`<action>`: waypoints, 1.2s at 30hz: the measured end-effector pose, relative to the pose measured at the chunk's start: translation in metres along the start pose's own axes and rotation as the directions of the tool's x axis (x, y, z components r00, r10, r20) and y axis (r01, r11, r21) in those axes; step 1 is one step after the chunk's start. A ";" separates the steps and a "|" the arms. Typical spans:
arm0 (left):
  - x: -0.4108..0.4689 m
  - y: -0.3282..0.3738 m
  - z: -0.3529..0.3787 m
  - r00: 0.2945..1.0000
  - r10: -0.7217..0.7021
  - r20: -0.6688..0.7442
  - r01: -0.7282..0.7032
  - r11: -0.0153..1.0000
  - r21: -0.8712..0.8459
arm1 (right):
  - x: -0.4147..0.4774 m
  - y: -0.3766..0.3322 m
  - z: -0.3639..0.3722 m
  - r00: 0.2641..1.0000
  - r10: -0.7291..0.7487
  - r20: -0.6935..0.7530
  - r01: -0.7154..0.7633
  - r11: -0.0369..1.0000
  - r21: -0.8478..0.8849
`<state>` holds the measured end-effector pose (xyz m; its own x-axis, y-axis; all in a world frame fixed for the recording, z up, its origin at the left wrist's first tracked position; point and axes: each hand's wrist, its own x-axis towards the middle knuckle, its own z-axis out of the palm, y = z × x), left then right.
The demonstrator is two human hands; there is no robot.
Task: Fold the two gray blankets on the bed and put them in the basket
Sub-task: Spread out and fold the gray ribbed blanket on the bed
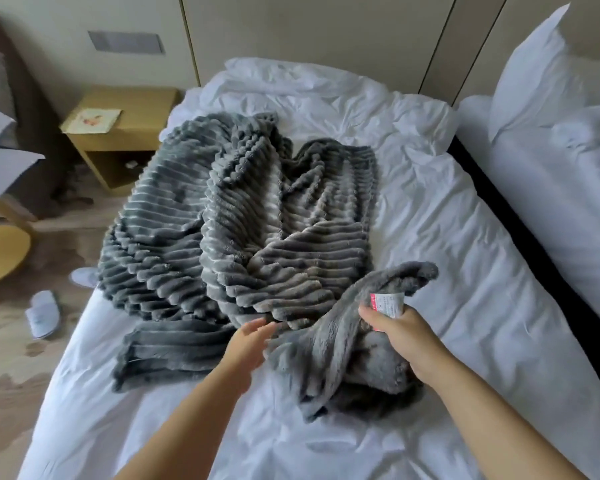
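Item one: on the nightstand (118,133) I see a printed card (96,120), writing unreadable. Item two: my left hand (248,344), fingers spread open, touching the gray ribbed blankets (257,216) heaped on the white bed (447,237). Item three: a white care label (388,304) with red edging, print too small to read. Item four: my right hand (404,336), closed around a blanket corner and that label.

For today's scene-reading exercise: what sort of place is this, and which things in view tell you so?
Probably a hotel bedroom: a bed with white linen, a second white bed close beside it, a wooden nightstand, and white slippers on the floor.
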<state>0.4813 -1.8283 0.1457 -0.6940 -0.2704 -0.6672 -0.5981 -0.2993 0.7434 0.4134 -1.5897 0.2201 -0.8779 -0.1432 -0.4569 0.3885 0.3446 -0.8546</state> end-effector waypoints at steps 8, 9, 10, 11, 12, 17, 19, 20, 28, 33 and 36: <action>0.017 -0.104 -0.108 0.859 -0.430 -0.280 0.308 0.868 -0.389 | -0.010 0.034 0.056 0.940 0.132 0.315 -0.135 0.991 -0.010; 0.022 -0.103 -0.118 0.846 -0.438 -0.303 0.286 0.854 -0.435 | -0.009 0.038 0.067 0.929 0.158 0.335 -0.166 0.986 -0.005; 0.028 -0.101 -0.129 0.841 -0.435 -0.322 0.255 0.843 -0.474 | -0.008 0.042 0.077 0.923 0.178 0.342 -0.188 0.982 -0.003; 0.037 -0.098 -0.140 0.840 -0.428 -0.333 0.222 0.831 -0.509 | -0.007 0.046 0.087 0.923 0.195 0.331 -0.202 0.979 -0.014; 0.047 -0.095 -0.151 0.842 -0.421 -0.338 0.190 0.816 -0.546 | -0.004 0.051 0.097 0.931 0.207 0.301 -0.207 0.978 -0.033; 0.095 -0.074 -0.194 0.879 -0.358 -0.316 0.033 0.706 -0.708 | 0.015 0.091 0.130 0.954 0.289 0.080 -0.268 0.942 -0.205; 0.111 -0.071 -0.205 0.867 -0.347 -0.358 -0.012 0.704 -0.710 | 0.020 0.102 0.138 0.940 0.335 0.071 -0.310 0.920 -0.241; 0.117 -0.072 -0.209 0.845 -0.351 -0.403 -0.001 0.753 -0.658 | 0.022 0.105 0.140 0.934 0.349 0.071 -0.321 0.911 -0.258; 0.117 -0.091 -0.238 0.851 -0.167 -0.497 0.264 0.955 0.131 | 0.032 0.088 0.145 0.932 0.274 0.238 -0.226 0.951 -0.210; 0.095 -0.098 -0.197 0.922 -0.127 -0.365 0.181 0.977 0.117 | 0.047 0.093 0.143 0.938 0.294 0.185 -0.212 0.906 -0.366; 0.065 -0.084 -0.153 0.929 -0.009 -0.370 -0.010 0.999 -0.049 | 0.041 0.100 0.131 0.861 0.463 0.212 -0.306 0.803 -0.511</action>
<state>0.5477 -1.9608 0.0326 -0.4912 -0.5869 -0.6437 -0.5708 -0.3413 0.7468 0.4534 -1.6826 0.0835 -0.5168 -0.1601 -0.8410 0.4376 0.7949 -0.4202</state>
